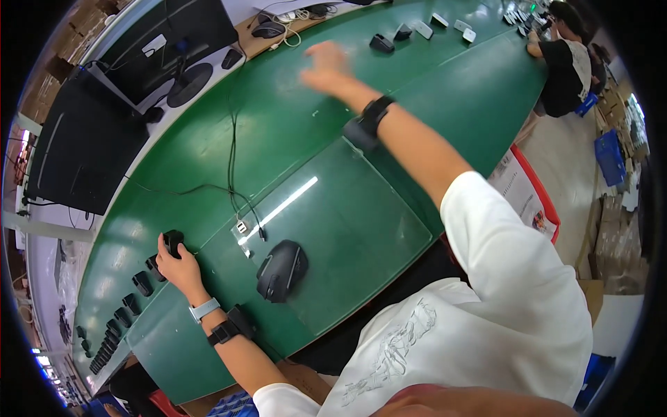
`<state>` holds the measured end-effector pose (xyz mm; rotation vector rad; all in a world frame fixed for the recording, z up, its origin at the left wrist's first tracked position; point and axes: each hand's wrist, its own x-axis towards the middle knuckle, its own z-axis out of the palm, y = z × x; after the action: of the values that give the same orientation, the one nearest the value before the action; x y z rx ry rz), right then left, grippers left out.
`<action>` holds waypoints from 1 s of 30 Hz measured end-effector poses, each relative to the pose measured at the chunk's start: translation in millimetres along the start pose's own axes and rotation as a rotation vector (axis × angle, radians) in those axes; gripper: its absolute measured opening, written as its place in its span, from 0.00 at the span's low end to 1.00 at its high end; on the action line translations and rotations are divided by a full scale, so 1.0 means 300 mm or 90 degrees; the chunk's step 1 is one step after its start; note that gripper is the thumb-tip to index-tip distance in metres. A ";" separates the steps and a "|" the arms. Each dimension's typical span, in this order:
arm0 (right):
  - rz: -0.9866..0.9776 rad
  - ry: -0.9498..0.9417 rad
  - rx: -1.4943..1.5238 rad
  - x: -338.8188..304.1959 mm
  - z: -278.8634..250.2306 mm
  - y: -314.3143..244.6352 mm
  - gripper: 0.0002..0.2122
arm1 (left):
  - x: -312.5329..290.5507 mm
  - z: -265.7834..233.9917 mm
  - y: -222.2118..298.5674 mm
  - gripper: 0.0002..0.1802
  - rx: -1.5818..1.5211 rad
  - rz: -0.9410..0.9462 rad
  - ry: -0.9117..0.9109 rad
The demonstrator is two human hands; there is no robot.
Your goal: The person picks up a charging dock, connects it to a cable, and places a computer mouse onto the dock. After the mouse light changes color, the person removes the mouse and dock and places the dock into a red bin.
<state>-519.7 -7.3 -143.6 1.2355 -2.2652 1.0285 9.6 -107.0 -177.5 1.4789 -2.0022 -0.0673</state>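
Note:
My left hand is closed around a small black device at the head of a row of similar black pieces on the green table. My right hand reaches over the far part of the table, somewhat blurred, its fingers apart and nothing seen in them. Between my arms, a black computer mouse rests on a clear glass sheet. By the sheet's far left corner lie the ends of two dark cables, one with a light USB plug.
Two monitors stand along the left edge. Another mouse and tangled cables sit on a wooden shelf at the back. Several black and white devices line the far table, where another person works. A red-rimmed tray holds papers at right.

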 end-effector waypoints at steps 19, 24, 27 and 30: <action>-0.381 -0.765 0.423 -0.347 -0.223 -0.587 0.17 | -0.062 -0.087 0.246 0.36 -1.049 -0.252 -0.358; -0.575 -0.527 0.415 -0.476 -0.152 -0.577 0.10 | -0.064 -0.089 0.290 0.27 -0.942 -0.251 -0.325; -0.580 -0.490 0.414 -0.472 -0.131 -0.571 0.06 | -0.068 -0.102 0.308 0.24 -0.931 -0.229 -0.348; -0.436 -0.488 0.529 -0.479 -0.146 -0.594 0.05 | -0.063 -0.085 0.241 0.20 -0.965 -0.183 -0.484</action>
<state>-293.2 44.5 -125.7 2.8838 -1.5065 1.3831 -35.0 -55.7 -137.0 0.6321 -1.3510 -1.9767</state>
